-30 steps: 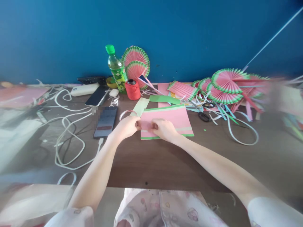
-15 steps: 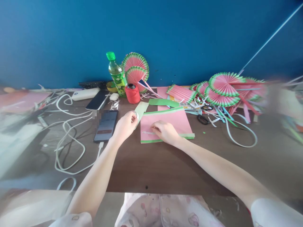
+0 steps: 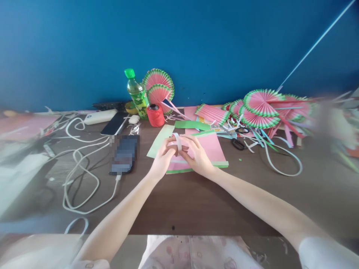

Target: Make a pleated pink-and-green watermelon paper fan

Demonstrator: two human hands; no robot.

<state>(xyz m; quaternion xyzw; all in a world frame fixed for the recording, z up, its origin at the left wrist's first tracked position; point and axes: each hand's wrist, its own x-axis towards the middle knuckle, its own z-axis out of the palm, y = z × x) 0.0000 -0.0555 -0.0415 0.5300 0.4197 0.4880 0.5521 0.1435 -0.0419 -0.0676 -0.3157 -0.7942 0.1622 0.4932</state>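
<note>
Both hands meet over a pink paper sheet with green borders lying on the brown table. My left hand and my right hand pinch a small roll of clear tape between them, held just above the sheet's left part. The fingers of both hands are curled round the roll.
A phone on a white cable lies left of the hands. A pale green strip lies beside the sheet. At the back stand a green bottle, a red thread spool and pleated pink fans. Black scissors lie among paper strips.
My left hand brought the tape roll from the sheet's left edge over the pink sheet. My right hand lifted off the paper and joined it on the roll.
</note>
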